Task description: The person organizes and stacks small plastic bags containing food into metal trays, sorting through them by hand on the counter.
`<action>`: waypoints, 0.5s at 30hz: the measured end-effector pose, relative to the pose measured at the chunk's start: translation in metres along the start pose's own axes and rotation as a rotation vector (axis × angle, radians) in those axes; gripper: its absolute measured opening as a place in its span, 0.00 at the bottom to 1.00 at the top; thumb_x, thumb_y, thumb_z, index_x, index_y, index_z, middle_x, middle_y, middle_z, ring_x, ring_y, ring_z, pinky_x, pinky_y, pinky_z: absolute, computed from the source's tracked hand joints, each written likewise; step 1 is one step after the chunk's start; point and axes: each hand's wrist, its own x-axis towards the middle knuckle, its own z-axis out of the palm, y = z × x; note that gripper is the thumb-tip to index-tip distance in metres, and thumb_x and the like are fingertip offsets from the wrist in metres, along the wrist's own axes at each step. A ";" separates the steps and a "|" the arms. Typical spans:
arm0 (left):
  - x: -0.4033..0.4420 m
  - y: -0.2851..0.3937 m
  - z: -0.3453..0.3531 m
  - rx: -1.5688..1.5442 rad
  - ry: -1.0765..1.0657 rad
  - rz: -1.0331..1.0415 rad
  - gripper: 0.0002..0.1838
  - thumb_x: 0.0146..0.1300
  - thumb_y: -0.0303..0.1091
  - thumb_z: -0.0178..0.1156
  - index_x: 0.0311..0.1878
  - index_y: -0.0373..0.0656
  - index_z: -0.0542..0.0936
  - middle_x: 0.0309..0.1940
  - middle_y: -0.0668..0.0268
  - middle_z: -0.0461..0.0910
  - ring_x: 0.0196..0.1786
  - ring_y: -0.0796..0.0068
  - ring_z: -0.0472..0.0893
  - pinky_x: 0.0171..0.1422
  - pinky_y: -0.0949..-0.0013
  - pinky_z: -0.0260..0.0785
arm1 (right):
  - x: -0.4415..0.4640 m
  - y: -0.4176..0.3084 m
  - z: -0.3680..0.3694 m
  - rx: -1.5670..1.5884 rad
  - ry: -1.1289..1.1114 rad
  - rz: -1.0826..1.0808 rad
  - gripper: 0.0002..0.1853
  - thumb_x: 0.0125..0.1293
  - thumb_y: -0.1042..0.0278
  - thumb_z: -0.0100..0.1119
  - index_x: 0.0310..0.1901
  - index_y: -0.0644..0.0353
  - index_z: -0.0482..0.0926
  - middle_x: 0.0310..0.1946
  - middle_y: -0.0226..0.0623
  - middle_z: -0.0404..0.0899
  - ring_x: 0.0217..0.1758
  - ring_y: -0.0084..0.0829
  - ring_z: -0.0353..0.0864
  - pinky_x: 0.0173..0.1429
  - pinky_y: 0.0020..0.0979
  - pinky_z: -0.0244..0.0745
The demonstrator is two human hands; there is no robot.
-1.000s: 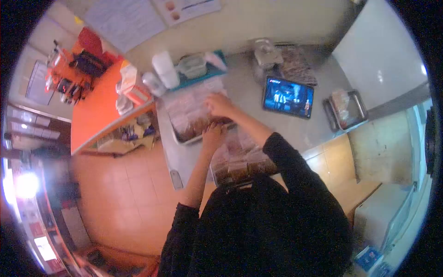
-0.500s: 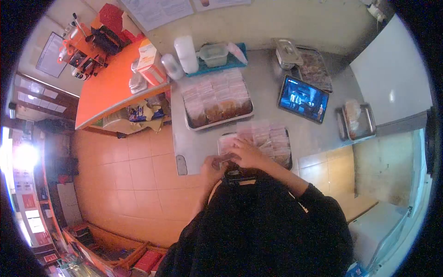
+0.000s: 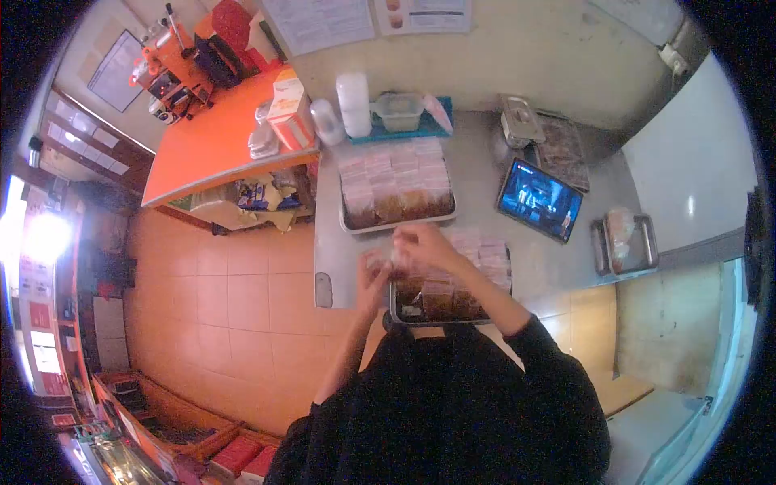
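My left hand (image 3: 372, 281) is closed at the left edge of the near tray, its fingertips pinching a small pale plastic packet (image 3: 394, 257). My right hand (image 3: 422, 245) reaches over the tray from the right, fingers bent at the same packet's upper part. The packet's details are blurred. Below my hands, the near tray (image 3: 394, 314) holds rows of clear packets (image 3: 440, 301) with brown contents and pinkish tops. Just behind it, a larger metal tray (image 3: 404, 227) is filled with similar packets (image 3: 396, 182).
A tablet (image 3: 540, 200) leans on the steel table (image 3: 477, 174). To its right sits a small metal tray (image 3: 647, 242) with a bag. Behind are a blue tray (image 3: 440, 129) with plastic tubs, a lidded steel container (image 3: 521, 121) and an orange counter (image 3: 210, 137) at left.
My hands have moved up and left from low over the near tray, with the packet between them. More of that tray's front packets show. The camera view has tilted upward.
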 end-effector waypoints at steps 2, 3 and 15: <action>0.022 0.017 0.013 -0.134 -0.037 0.057 0.17 0.64 0.28 0.54 0.53 0.45 0.60 0.45 0.54 0.73 0.44 0.69 0.77 0.47 0.67 0.72 | 0.031 0.014 -0.002 -0.021 0.113 -0.014 0.09 0.54 0.64 0.59 0.33 0.59 0.77 0.28 0.42 0.78 0.32 0.40 0.78 0.38 0.36 0.71; 0.035 0.014 0.014 -0.134 -0.040 0.068 0.17 0.64 0.28 0.54 0.53 0.45 0.60 0.45 0.54 0.73 0.44 0.69 0.77 0.47 0.67 0.72 | 0.047 0.020 -0.002 -0.068 0.163 -0.010 0.09 0.53 0.64 0.59 0.32 0.59 0.77 0.27 0.42 0.78 0.31 0.40 0.78 0.38 0.37 0.72; 0.095 -0.002 0.009 0.944 0.225 0.158 0.10 0.56 0.30 0.57 0.42 0.43 0.72 0.44 0.51 0.74 0.42 0.54 0.78 0.39 0.56 0.71 | 0.112 0.075 0.023 -0.648 0.239 -0.217 0.06 0.47 0.68 0.60 0.29 0.56 0.78 0.43 0.35 0.72 0.51 0.40 0.69 0.54 0.41 0.64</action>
